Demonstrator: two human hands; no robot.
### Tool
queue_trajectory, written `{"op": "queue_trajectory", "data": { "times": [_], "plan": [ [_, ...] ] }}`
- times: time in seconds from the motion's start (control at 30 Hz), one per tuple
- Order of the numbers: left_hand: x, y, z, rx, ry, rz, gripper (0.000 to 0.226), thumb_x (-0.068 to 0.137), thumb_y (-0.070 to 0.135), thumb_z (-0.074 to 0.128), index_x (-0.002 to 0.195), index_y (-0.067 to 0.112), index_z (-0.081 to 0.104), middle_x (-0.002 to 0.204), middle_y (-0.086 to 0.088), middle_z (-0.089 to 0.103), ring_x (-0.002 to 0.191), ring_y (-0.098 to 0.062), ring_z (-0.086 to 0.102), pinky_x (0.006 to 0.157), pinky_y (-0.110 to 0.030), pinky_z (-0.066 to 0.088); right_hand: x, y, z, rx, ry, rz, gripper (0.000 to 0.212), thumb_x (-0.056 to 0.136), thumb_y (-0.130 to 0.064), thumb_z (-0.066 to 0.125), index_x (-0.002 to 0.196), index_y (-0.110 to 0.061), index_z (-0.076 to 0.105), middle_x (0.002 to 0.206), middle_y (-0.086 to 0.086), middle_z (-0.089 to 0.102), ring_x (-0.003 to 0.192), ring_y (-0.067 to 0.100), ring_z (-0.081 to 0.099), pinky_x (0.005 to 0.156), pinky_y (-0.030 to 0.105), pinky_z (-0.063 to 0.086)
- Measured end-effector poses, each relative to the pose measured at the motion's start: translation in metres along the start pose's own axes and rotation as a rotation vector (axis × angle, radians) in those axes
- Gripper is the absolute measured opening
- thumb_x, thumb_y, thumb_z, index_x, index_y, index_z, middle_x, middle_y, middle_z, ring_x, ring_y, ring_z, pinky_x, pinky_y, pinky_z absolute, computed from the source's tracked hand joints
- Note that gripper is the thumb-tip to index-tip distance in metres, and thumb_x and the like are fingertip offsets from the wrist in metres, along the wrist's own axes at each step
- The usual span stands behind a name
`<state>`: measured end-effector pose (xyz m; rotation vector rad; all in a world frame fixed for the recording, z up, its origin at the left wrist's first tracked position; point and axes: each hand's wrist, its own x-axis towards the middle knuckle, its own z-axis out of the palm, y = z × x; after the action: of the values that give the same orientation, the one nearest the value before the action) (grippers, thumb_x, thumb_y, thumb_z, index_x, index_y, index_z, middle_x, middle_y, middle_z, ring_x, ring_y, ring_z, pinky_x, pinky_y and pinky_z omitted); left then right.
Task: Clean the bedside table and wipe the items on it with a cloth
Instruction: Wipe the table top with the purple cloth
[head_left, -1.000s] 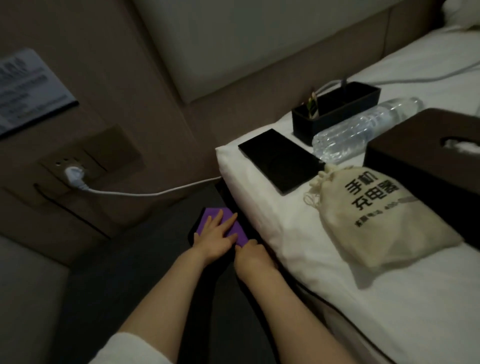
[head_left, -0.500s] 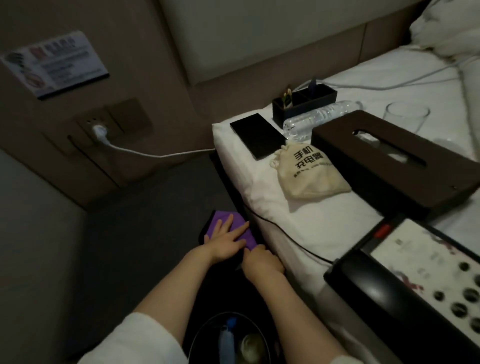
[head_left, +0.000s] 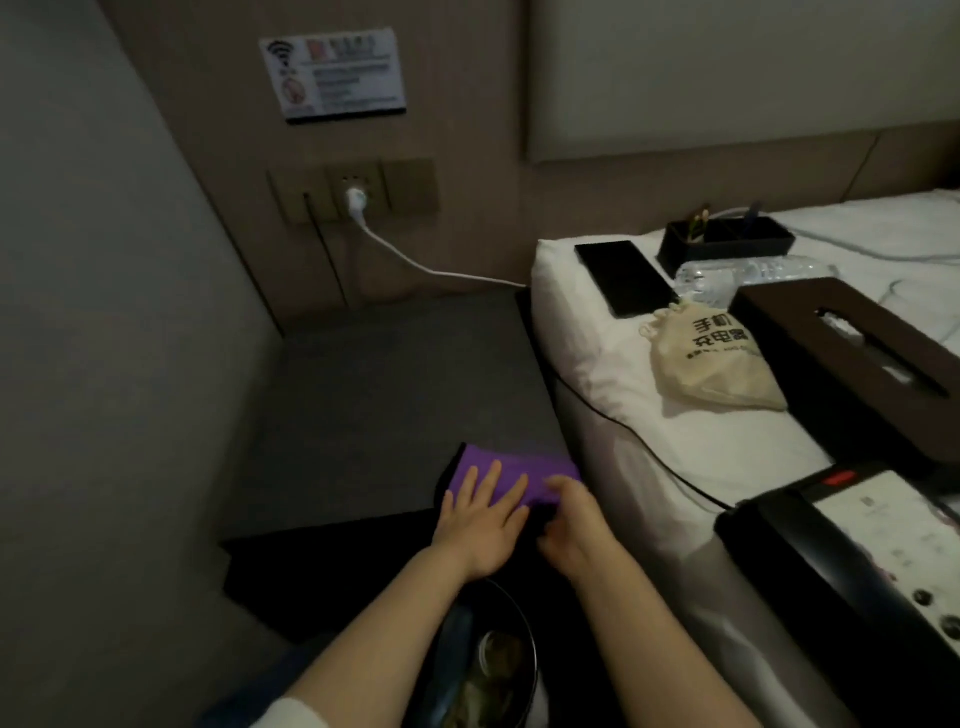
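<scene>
wall notice (head_left: 340, 73) text blurred, telephone (head_left: 852, 582) cut off at right edge

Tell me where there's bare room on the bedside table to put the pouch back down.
The grey tabletop is bare from the wall sockets down to the purple cloth. The near right corner is taken: the left hand lies flat on the cloth, the right hand pinches its edge. The bed is crowded around the pouch.
</scene>
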<state>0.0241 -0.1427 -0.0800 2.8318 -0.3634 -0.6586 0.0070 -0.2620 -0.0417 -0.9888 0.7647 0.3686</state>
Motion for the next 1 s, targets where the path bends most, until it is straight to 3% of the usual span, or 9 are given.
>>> {"op": "queue_trajectory", "data": {
  "times": [0.1,0.3,0.4,0.47,0.57,0.6,0.77,0.9,1.0],
  "plan": [
    [-0.016,-0.010,0.005,-0.035,0.050,-0.014,0.051,0.100,0.054,0.016,0.149,0.048,0.004,0.160,0.007,-0.014,0.147,-0.022,-0.015,0.117,-0.046,-0.003,-0.012,-0.004,0.001,0.080,-0.054,0.032,0.031,0.096,-0.032,0.038,0.079,-0.014,0.057,0.057,0.003,0.060,0.051,0.017,0.052,0.045,0.021,0.034],
    [-0.052,-0.018,0.020,-0.198,0.193,-0.147,0.058,0.100,0.051,0.022,0.153,0.031,0.008,0.161,0.003,-0.013,0.147,-0.023,-0.015,0.118,-0.044,-0.001,-0.012,-0.001,0.009,0.101,-0.075,0.082,0.057,0.095,-0.048,0.039,0.129,-0.006,0.055,0.124,0.016,0.059,0.091,0.027,0.057,0.071,0.026,0.041],
    [-0.067,-0.016,0.017,-0.837,0.511,-0.248,0.051,0.102,0.033,0.038,0.149,0.013,0.030,0.161,-0.002,0.010,0.148,-0.017,0.009,0.118,-0.032,0.008,-0.009,0.003,0.018,0.211,-0.086,0.083,0.062,0.094,-0.049,0.044,0.137,-0.005,0.050,0.132,0.016,0.057,0.116,0.029,0.056,0.089,0.031,0.042],
    [-0.078,-0.012,0.010,-1.418,0.629,-0.425,0.044,0.102,0.023,0.043,0.144,0.010,0.040,0.153,-0.007,0.032,0.139,-0.019,0.033,0.113,-0.028,0.023,-0.008,0.005,0.024,0.265,-0.092,0.082,0.061,0.093,-0.048,0.045,0.136,-0.007,0.051,0.115,0.014,0.062,0.100,0.027,0.059,0.078,0.030,0.046],
    [-0.072,-0.011,-0.007,-2.318,0.344,-0.620,0.053,0.100,0.030,0.045,0.148,0.011,0.032,0.151,-0.016,0.031,0.134,-0.034,0.039,0.109,-0.040,0.032,-0.006,0.009,0.028,0.260,-0.095,0.081,0.060,0.093,-0.049,0.045,0.136,-0.007,0.051,0.102,0.012,0.062,0.086,0.023,0.058,0.066,0.031,0.043],
    [-0.069,-0.012,-0.013,-2.464,0.257,-0.618,0.057,0.099,0.033,0.044,0.149,0.011,0.028,0.153,-0.018,0.026,0.136,-0.036,0.036,0.111,-0.043,0.030,-0.005,0.010,0.027,0.237,-0.097,0.079,0.061,0.093,-0.050,0.044,0.136,-0.007,0.051,0.100,0.012,0.062,0.085,0.023,0.058,0.066,0.031,0.043],
    [-0.053,-0.001,-0.034,-2.542,0.193,-0.564,0.070,0.098,0.043,0.038,0.152,0.008,0.011,0.159,-0.015,0.013,0.146,-0.030,0.016,0.117,-0.044,0.013,0.002,0.004,0.013,0.141,-0.103,0.083,0.065,0.093,-0.053,0.042,0.137,-0.006,0.049,0.120,0.019,0.060,0.093,0.030,0.058,0.078,0.039,0.046],
    [-0.043,-0.011,-0.039,-2.710,0.276,-0.433,0.053,0.098,0.045,0.038,0.135,0.008,0.049,0.142,-0.017,0.047,0.131,-0.032,0.043,0.114,-0.043,0.028,0.009,0.001,0.011,0.283,-0.117,0.055,0.062,0.093,-0.051,0.043,0.136,-0.006,0.050,0.109,0.021,0.062,0.098,0.034,0.060,0.094,0.049,0.045],
    [-0.046,-0.024,-0.033,-2.762,0.362,-0.395,0.053,0.097,0.044,0.037,0.135,0.010,0.051,0.139,-0.014,0.051,0.129,-0.031,0.045,0.116,-0.044,0.025,0.010,0.014,0.025,0.325,-0.165,0.079,0.066,0.092,-0.053,0.045,0.137,-0.005,0.049,0.120,0.023,0.061,0.113,0.037,0.057,0.108,0.052,0.037]
  ]
}}
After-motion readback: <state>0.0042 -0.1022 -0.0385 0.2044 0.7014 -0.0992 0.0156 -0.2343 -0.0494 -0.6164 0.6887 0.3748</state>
